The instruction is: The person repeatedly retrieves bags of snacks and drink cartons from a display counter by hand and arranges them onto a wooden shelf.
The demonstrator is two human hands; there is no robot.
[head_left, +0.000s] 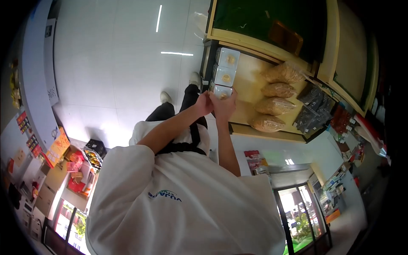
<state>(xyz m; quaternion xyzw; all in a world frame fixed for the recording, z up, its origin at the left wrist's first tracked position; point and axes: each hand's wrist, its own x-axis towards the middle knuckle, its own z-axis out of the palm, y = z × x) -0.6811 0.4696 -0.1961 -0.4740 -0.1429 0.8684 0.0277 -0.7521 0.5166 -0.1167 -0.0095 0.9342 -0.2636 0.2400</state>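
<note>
Three white square-topped containers, each with a round yellowish patch in its middle, stand in a row along the left edge of a wooden display counter. Both my hands are at the nearest white container. My left hand is closed at its left near corner, with the fingertips partly hidden. From the right and near side, my right hand is wrapped around the same container. The container's lower part is hidden by my hands and the counter edge.
Several clear bags of tan food lie on the wooden counter, with dark bags beyond them. A raised green-lined bin adjoins the counter. Pale floor tiles lie left; a black crate stands lower left.
</note>
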